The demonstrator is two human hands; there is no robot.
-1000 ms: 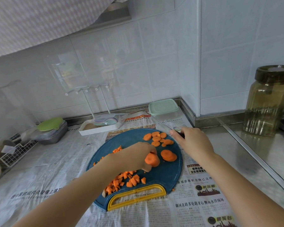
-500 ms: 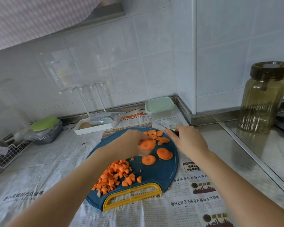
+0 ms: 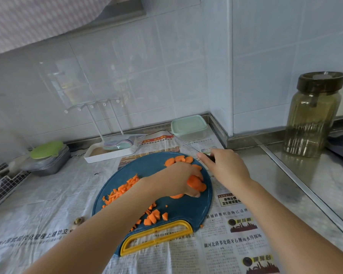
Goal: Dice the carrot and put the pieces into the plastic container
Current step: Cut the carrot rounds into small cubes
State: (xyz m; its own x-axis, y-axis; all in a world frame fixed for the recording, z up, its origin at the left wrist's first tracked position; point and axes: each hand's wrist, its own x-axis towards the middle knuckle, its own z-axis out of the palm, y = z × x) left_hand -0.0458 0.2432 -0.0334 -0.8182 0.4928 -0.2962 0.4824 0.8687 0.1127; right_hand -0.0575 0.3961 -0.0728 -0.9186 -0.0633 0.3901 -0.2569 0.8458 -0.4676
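A round blue cutting board point(image 3: 184, 210) with a yellow handle lies on newspaper. Diced carrot pieces point(image 3: 152, 216) are heaped on its left and near side. Several round carrot slices point(image 3: 178, 160) lie at its far edge. My left hand point(image 3: 178, 178) pinches a stack of carrot slices point(image 3: 196, 184) on the right part of the board. My right hand point(image 3: 226, 167) grips a knife point(image 3: 186, 144) by its dark handle, blade pointing away toward the wall, just off the board's right edge. The plastic container point(image 3: 188, 126) with a pale green lid stands closed in the corner behind.
A white tray point(image 3: 107, 153) with a rack and stacked coloured plates sits at the back. A grey box with a green lid point(image 3: 48, 159) and a wire basket point(image 3: 4, 186) stand at the left. A tall brown-lidded jar point(image 3: 313, 115) is on the steel counter at right.
My left hand carried a carrot slice from the board's middle up to the far slices, then came back to the right and now holds stacked slices. My right hand and knife barely moved.
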